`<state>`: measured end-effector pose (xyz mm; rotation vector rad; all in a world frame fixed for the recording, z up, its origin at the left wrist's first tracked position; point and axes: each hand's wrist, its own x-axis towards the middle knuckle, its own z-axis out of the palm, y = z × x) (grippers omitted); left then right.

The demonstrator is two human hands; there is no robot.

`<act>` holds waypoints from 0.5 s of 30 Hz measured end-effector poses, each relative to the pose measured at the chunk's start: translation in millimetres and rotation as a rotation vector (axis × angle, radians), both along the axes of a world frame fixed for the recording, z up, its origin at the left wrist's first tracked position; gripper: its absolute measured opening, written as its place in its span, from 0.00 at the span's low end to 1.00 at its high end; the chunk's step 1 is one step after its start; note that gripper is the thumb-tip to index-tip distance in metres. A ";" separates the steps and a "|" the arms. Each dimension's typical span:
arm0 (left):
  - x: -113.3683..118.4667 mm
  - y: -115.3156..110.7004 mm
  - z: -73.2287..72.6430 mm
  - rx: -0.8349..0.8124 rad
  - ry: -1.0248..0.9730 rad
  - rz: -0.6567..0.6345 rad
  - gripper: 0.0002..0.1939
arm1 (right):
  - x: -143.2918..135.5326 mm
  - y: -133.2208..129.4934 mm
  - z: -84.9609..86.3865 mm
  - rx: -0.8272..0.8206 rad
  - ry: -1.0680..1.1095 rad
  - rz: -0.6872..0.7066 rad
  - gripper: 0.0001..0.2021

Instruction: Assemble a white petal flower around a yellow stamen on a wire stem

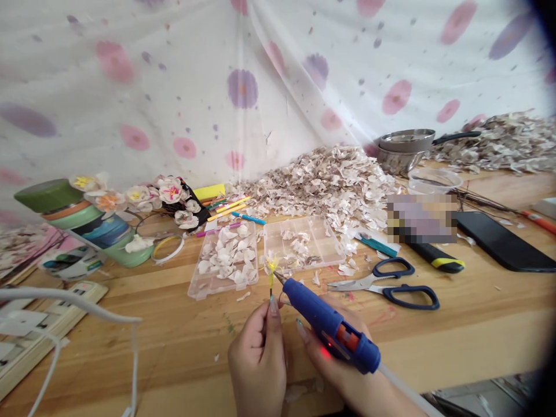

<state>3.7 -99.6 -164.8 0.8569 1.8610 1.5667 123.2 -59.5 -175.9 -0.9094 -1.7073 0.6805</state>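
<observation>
Between thumb and fingers, my left hand (259, 347) pinches a thin dark stem topped by a yellow flower centre (271, 266). My right hand (343, 359) is wrapped round a blue hot glue gun (325, 318) with a red light glowing on its side. The gun's metal nozzle points up and left, at or very close to the base of the yellow centre; whether they touch I cannot tell. Just beyond my hands lie a clear compartment box of white petals (228, 258) and a second clear box (328, 246) with fewer petals.
Scissors (382, 284) lie right of the glue gun, near a black-and-yellow handle (434, 255) and a phone (506, 240). A large heap of petals (321, 179) sits behind. Finished flowers (171, 194), a green cup (108, 231) and a power strip (47, 330) with cables are left.
</observation>
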 end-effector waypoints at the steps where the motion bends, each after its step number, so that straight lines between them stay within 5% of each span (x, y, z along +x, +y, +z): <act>1: 0.7 0.1 -0.2 0.003 -0.008 0.001 0.27 | 0.3 0.0 -0.1 -0.010 0.002 0.003 0.11; 15: 8.2 -3.5 12.8 0.037 -0.128 0.149 0.28 | 1.6 0.5 1.4 -0.086 0.001 0.075 0.12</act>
